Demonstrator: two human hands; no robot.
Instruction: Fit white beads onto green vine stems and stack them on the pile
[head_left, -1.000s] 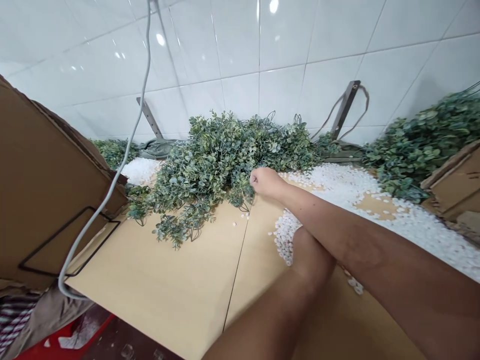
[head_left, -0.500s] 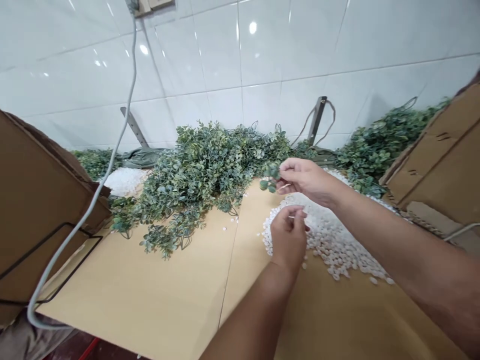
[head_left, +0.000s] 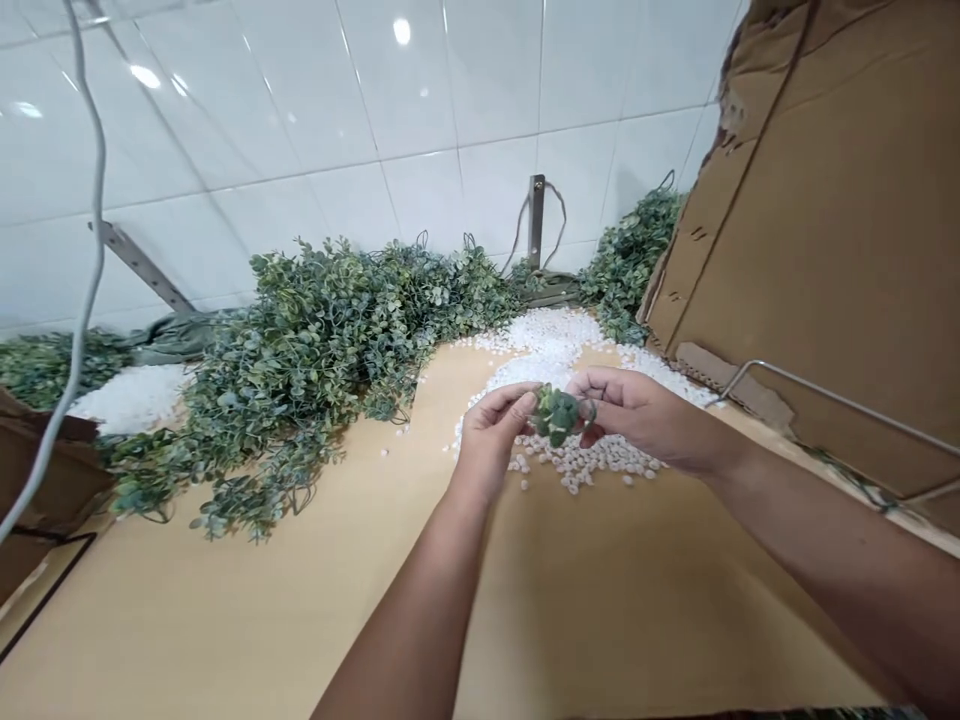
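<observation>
Between my two hands is a small sprig of artificial green leaves (head_left: 556,415), held above the table. My left hand (head_left: 491,440) pinches it from the left with thumb and fingers. From the other side my right hand (head_left: 626,410) grips it, fingers curled at its stem end. Whether a small piece is also between the fingers, I cannot make out. Below and behind the hands spreads a heap of small white plastic pieces (head_left: 536,362). To the left lies a large pile of artificial greenery (head_left: 322,340).
Cardboard walls (head_left: 840,220) stand at right and left. A bent metal rod (head_left: 847,390) juts in at the right. A grey cable (head_left: 88,250) hangs at the left. Another white heap (head_left: 139,398) lies at the far left. A metal bracket (head_left: 535,220) rises by the tiled wall.
My view has turned to the right. The sprig, held by my right hand alone before, has come down to my left hand, and both hands now meet on it.
</observation>
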